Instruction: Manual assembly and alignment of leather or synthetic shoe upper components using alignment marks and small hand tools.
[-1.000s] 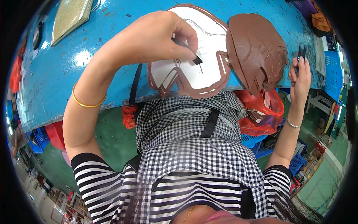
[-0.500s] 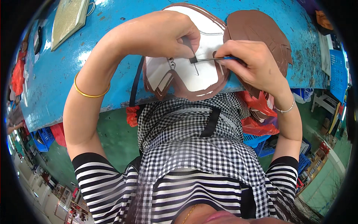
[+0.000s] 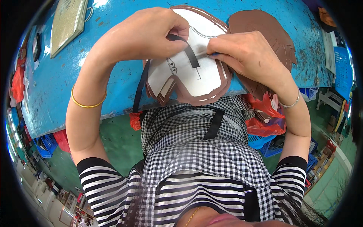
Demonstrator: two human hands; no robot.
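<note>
My left hand (image 3: 159,36) pinches a narrow black strip (image 3: 193,58) between thumb and fingers. The strip's free end lies on a white piece with brown edges (image 3: 206,83), at the top of a short stitch line. My right hand (image 3: 244,53) is closed at the piece's right side, fingertips on or just over the white surface. A bit of blue handle (image 3: 214,54) shows at its fingers, from a thin tool whose metal shaft is now hidden. The piece lies on similar brown-edged ones by the table's front edge, with dark zigzag stitching across it.
A stack of brown cut pieces (image 3: 261,28) lies to the right on the blue table (image 3: 109,81). Another black strip (image 3: 140,90) hangs over the front edge. A gold-coloured book-like pad (image 3: 68,28) is at the far left. Red plastic bags (image 3: 264,126) and blue crates sit below.
My right hand has moved left and up over the piece, and the tool's shaft has gone from sight. My left hand has drawn left and up, and more of the black strip shows.
</note>
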